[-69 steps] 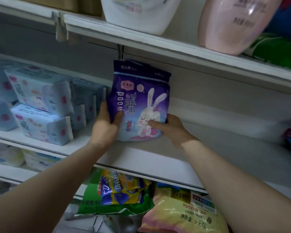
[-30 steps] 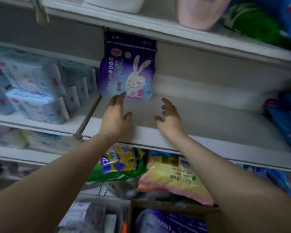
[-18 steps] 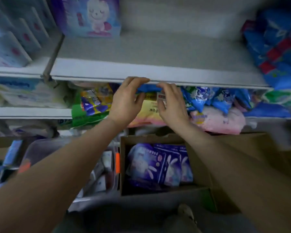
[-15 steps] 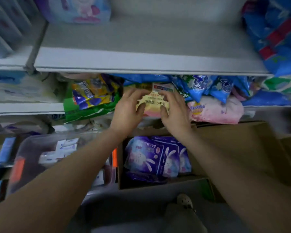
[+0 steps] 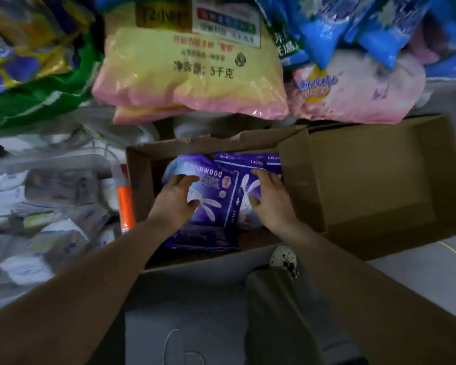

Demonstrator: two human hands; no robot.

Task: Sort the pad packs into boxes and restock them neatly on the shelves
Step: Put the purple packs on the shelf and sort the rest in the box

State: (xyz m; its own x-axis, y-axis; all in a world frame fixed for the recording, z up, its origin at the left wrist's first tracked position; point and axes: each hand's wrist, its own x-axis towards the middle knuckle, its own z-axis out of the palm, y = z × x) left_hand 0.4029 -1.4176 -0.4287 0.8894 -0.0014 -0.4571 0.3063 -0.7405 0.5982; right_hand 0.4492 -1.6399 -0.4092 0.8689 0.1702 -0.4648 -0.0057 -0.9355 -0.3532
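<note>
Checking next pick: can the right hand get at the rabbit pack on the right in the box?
Probably yes: the right hand is already over that purple pack, the cardboard box is open-topped, nothing covers it.

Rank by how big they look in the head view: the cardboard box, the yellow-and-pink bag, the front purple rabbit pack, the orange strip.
1. Cardboard box, largest.
2. Yellow-and-pink bag; it sits at a different depth from the box, so this gap is unsure.
3. Front purple rabbit pack, partly covered by the left hand.
4. Orange strip, smallest.
</note>
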